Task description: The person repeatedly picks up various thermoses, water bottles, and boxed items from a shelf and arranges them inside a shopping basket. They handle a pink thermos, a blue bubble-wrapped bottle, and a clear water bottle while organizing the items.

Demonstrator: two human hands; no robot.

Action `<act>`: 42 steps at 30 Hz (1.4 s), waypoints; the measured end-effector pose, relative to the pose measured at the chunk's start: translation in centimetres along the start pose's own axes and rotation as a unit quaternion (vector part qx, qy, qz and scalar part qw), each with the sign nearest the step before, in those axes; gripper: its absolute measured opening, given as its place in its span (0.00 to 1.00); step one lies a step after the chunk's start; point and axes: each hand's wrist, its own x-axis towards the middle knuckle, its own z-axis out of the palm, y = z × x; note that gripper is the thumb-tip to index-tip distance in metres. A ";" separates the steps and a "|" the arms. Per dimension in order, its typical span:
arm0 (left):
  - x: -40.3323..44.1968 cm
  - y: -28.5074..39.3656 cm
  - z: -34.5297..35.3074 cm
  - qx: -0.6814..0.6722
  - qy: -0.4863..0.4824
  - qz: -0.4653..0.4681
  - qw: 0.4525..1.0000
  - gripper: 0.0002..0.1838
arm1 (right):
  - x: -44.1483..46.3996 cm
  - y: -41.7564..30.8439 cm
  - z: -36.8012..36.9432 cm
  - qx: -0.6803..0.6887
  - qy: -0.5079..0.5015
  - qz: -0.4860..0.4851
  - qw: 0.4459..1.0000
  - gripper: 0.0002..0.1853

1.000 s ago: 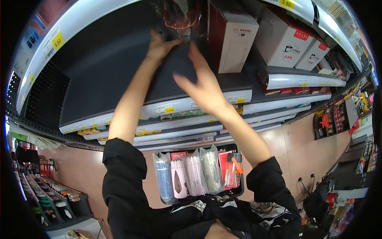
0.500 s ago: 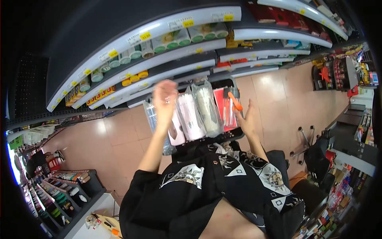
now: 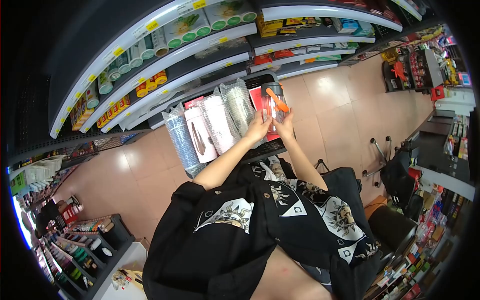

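A clear bottle (image 3: 267,106) with a dark lid and an orange carry loop lies at the right end of a black basket (image 3: 267,148). My left hand (image 3: 257,127) holds its left side low down, and my right hand (image 3: 285,126) closes on its right side. Left of the bottle, partly under it, shows a red box (image 3: 256,96). Farther left lie a pale bubble-wrapped bottle (image 3: 237,102), a pinkish bubble-wrapped one (image 3: 218,121), a pink box (image 3: 200,138) and a blue bubble-wrapped bottle (image 3: 182,141).
Behind the basket runs a tall shelf unit (image 3: 215,49) with tubes, yellow boxes and other packets. An office chair (image 3: 400,172) stands to the right on the tiled floor (image 3: 325,102). A low display rack (image 3: 95,245) stands at lower left.
My left hand has come down from above the wrapped bottles and moved right onto the clear bottle. My right hand has closed in on the bottle. The view has shifted somewhat.
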 end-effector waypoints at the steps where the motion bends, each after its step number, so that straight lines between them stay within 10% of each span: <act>1: 0.4 0.8 0.1 0.048 0.007 0.004 0.999 0.32 | -0.1 -0.6 -0.2 0.000 0.005 0.001 1.000 0.60; 13: 0.4 5.5 -0.3 -0.001 -0.049 -0.097 0.994 0.41 | -2.0 -5.2 -1.3 0.020 -0.003 0.092 0.996 0.60; 18: -4.5 7.2 -0.3 0.051 0.126 0.142 0.980 0.56 | -5.1 -11.0 -2.0 0.057 0.026 -0.102 0.993 0.61; 27: -9.3 14.8 -5.8 -0.040 0.203 0.278 0.938 0.61 | -5.8 -19.3 -0.6 0.001 0.068 -0.461 0.885 0.66; 42: -7.6 25.6 -20.3 -0.013 0.307 0.402 0.862 0.61 | -3.8 -39.0 3.7 0.095 -0.049 -0.652 0.751 0.63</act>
